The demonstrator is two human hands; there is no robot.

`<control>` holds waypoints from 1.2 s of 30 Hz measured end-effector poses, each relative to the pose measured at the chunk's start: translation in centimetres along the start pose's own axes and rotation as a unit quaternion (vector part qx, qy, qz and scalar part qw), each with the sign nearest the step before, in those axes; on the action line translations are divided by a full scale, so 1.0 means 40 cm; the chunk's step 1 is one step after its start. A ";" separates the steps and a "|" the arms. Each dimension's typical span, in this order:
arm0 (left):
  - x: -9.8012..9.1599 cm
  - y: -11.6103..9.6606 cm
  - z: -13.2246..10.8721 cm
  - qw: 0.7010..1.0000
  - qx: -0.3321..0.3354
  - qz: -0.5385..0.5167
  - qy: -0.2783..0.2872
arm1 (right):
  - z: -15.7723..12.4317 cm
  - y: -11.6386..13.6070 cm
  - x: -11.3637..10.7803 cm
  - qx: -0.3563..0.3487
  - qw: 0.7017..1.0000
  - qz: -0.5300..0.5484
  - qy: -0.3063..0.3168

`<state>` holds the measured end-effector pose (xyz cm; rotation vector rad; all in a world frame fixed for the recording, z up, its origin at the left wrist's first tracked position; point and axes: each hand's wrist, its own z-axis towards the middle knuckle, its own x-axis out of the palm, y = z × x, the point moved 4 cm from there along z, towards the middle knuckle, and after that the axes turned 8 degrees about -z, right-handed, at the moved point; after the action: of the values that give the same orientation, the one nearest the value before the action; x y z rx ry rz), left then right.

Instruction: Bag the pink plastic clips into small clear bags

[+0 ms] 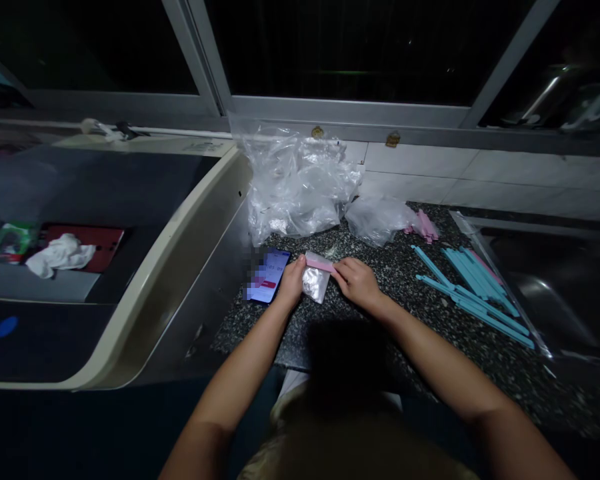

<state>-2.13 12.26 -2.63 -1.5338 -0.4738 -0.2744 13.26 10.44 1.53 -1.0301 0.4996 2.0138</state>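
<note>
A small clear plastic bag [315, 287] hangs above the speckled counter, with a pink bag clip [319, 264] lying across it near the top. My left hand [293, 281] is closed on the left end of the clip and the bag's edge. At the other end, the fingers of my right hand [359, 280] pinch the clip. A lit phone [271, 275] lies just left of my left hand. Several blue bag clips [475, 280] are spread on the counter to the right. More pink clips [427, 227] lie behind them.
Crumpled clear plastic bags [300, 183] are heaped against the tiled wall, with a smaller plastic bag [380, 220] beside them. A washing machine [180, 233] stands at the left, with a white cloth [63, 255] on its lid. On the right is a metal sink [555, 280].
</note>
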 end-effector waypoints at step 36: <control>0.020 0.025 0.002 0.994 -0.075 -0.079 -0.025 | -0.007 -0.014 -0.015 -0.009 0.999 0.037 -0.030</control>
<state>-0.96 12.45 -3.13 -1.6541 -0.6271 -0.4034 14.09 10.30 1.86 -0.9724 0.4945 2.1108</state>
